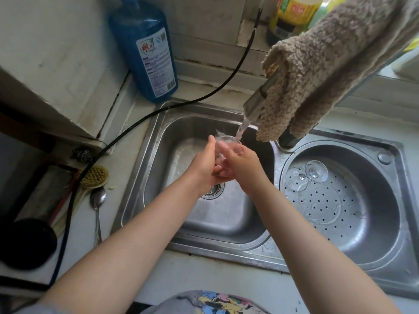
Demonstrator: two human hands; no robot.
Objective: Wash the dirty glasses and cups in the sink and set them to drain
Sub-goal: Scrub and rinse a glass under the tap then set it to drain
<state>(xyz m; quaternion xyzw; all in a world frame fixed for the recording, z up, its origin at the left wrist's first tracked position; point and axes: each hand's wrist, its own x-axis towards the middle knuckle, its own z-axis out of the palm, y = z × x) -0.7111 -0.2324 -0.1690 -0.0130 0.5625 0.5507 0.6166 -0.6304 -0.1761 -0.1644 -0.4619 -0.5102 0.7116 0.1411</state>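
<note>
A small clear glass (223, 143) sits between both hands over the left sink basin (158, 155), under the running water from the faucet (256, 105). My left hand (205, 164) grips it from the left and my right hand (240, 164) from the right, fingers wrapped around it. Much of the glass is hidden by the fingers. Two clear stemmed glasses stand upside down in the perforated drainer basin (340, 211) on the right, one (316, 171) just right of the other (295, 180).
A beige fuzzy cloth (317, 64) hangs over the faucet. A blue detergent bottle (145, 46) stands behind the sink. A black hose (113, 143) crosses the left counter, by a scrub brush (95, 176), a spoon (98, 205) and a black lid (25, 243).
</note>
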